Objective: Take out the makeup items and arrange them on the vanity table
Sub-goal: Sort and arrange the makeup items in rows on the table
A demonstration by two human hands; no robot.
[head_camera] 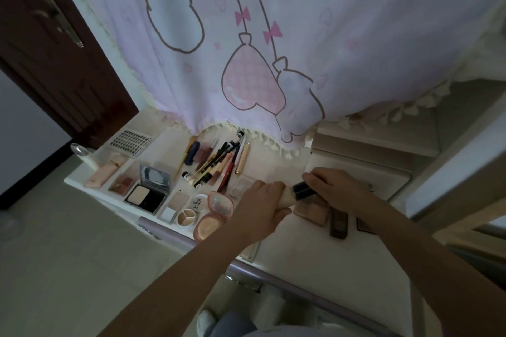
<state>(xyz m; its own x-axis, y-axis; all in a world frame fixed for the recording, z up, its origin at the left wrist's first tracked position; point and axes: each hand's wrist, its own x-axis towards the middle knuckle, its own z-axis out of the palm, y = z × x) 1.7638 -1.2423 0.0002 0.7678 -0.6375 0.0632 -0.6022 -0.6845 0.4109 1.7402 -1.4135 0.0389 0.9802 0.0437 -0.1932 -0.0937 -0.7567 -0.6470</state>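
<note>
Over the white vanity table (295, 257) I hold a large makeup brush (297, 192) between both hands. My left hand (262, 208) wraps its pale bristle head. My right hand (335, 189) grips its dark handle. Below the brush lie a beige palette (312, 209), a brown stick (339, 224) and a dark flat case (365, 223). To the left sit a pink open compact (213, 216), a black open powder compact (149, 194) and a heap of pencils and brushes (219, 161).
A pink cartoon-print cloth (273, 35) hangs over the back of the table. A lash tray (131, 142), a peach tube (102, 172) and small round pots (191, 210) fill the left end. A dark door (54, 49) stands at left. A raised drawer unit (364, 156) stands at right.
</note>
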